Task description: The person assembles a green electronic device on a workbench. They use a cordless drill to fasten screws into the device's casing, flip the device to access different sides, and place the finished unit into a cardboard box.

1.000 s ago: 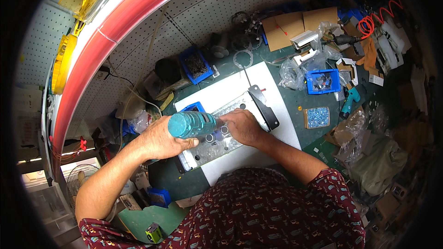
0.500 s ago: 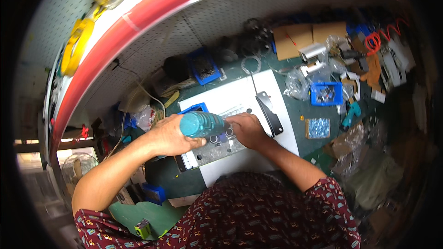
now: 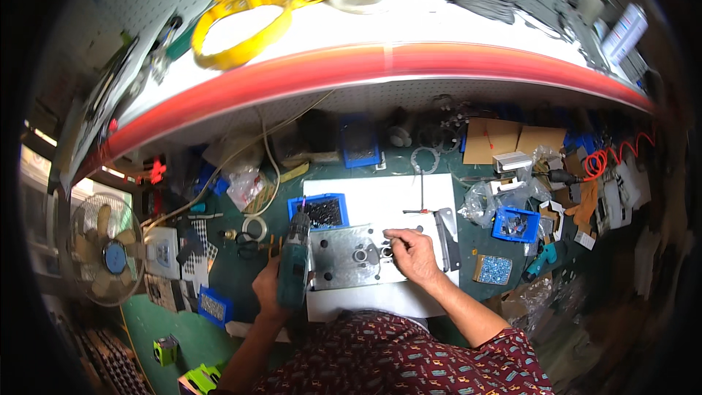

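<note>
My left hand [image 3: 268, 289] is wrapped round a teal cordless screwdriver [image 3: 292, 274], its bit pointing away from me at the plate's left edge. A flat grey metal plate [image 3: 344, 263] with several holes and two small round fittings lies on a white sheet [image 3: 358, 189]. At the plate's right part rests my right hand [image 3: 415, 256], index finger and thumb drawn together beside the right fitting; anything small between them is hidden. A blue bin [image 3: 335, 195] of small black screws stands just beyond the plate. To its right lies a black bracket [image 3: 447, 238].
A red-edged shelf [image 3: 387, 62] spans the bench above my hands. On the right are a blue bin [image 3: 539, 228], a box of small blue parts [image 3: 493, 270] and another teal power tool [image 3: 541, 260]. At the left stand a fan [image 3: 110, 249] and a tape roll [image 3: 254, 228].
The screwdriver has moved from above the plate to its left side, still in my left hand. My right hand stays over the plate. The view has turned, showing more of the shelf.
</note>
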`<state>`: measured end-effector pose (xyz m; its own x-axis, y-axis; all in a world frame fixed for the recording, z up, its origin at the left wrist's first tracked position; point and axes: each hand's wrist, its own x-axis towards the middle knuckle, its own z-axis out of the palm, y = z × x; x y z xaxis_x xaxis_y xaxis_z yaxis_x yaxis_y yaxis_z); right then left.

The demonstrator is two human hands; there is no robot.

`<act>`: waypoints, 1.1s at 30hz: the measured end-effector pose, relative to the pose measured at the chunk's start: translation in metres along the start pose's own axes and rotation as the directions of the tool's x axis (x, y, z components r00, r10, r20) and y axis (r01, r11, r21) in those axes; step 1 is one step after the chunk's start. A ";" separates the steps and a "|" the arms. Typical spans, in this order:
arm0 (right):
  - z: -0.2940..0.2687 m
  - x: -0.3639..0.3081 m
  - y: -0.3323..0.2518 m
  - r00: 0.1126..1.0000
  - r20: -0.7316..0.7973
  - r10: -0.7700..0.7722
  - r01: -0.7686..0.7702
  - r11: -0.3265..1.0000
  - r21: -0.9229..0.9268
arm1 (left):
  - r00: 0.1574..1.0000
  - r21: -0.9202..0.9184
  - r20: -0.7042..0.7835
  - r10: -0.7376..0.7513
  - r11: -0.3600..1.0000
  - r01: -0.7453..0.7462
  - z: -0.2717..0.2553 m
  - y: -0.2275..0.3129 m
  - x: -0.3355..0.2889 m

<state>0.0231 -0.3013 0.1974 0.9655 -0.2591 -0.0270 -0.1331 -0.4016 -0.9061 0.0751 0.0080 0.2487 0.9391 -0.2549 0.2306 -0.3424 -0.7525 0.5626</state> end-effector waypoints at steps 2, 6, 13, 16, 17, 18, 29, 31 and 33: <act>0.002 -0.004 0.003 0.999 0.001 0.039 -0.039 0.998 0.059 | 0.999 -0.119 -0.047 0.012 0.993 -0.018 0.011 -0.014 -0.013; 0.006 -0.009 0.008 0.979 0.013 0.201 -0.201 0.969 0.142 | 0.980 -0.433 -0.072 -0.184 0.891 0.135 0.027 -0.031 -0.025; -0.003 0.022 -0.030 0.988 0.114 0.108 -0.112 0.993 0.031 | 0.884 -0.497 0.053 -0.464 0.755 0.427 0.056 -0.041 -0.041; 0.007 0.084 -0.039 0.877 0.423 -0.229 0.321 0.933 -0.162 | 0.871 -0.462 0.088 -0.483 0.755 0.465 0.060 -0.044 -0.047; 0.021 0.108 -0.036 0.807 0.497 -0.318 0.420 0.901 -0.106 | 0.858 -0.472 0.105 -0.502 0.735 0.488 0.060 -0.045 -0.048; 0.038 0.134 -0.031 0.714 0.607 -0.349 0.507 0.855 -0.104 | 0.843 -0.450 0.145 -0.517 0.725 0.522 0.060 -0.045 -0.049; 0.208 0.209 0.059 0.284 0.957 -0.048 0.854 0.467 -0.230 | 0.783 -0.473 0.188 -0.593 0.644 0.601 0.064 -0.046 -0.058; 0.211 0.207 0.071 0.292 0.953 -0.085 0.876 0.422 -0.231 | 0.773 -0.525 0.189 -0.605 0.603 0.601 0.063 -0.043 -0.059; 0.208 0.209 0.070 0.305 0.950 -0.066 0.859 0.451 -0.244 | 0.765 -0.601 0.188 -0.616 0.543 0.586 0.063 -0.041 -0.057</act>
<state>0.2620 -0.2009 0.0403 0.5157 0.7820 -0.3500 0.7142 -0.6180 -0.3286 0.0376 0.0150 0.1624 0.9348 0.1543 -0.3198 0.3459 -0.1928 0.9182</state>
